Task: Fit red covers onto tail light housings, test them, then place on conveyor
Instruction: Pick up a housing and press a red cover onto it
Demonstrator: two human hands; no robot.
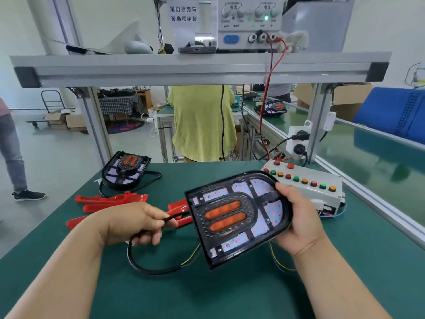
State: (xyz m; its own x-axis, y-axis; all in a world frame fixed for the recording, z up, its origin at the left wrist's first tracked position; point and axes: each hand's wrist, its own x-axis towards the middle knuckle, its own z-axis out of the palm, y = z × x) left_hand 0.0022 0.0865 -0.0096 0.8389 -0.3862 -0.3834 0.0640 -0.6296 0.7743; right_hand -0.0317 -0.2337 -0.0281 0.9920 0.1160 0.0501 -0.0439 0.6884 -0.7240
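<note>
Nearby, red covers (110, 201); button box (308, 174).

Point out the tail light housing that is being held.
The near housing, gripped by the right hand; the far-left housing lies on the table, the third housing on the conveyor.

Power supply (248, 21) on shelf (200, 65), green-shirted person (202, 123) beyond, blue crate (391, 111) right

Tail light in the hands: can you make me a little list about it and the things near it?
held thing: tail light housing, no red cover on it
right hand: grips the housing's rounded end
left hand: holds its black cable
red covers: on the green table, behind the left hand
second housing: far left on the table
button box: behind the right hand
</note>
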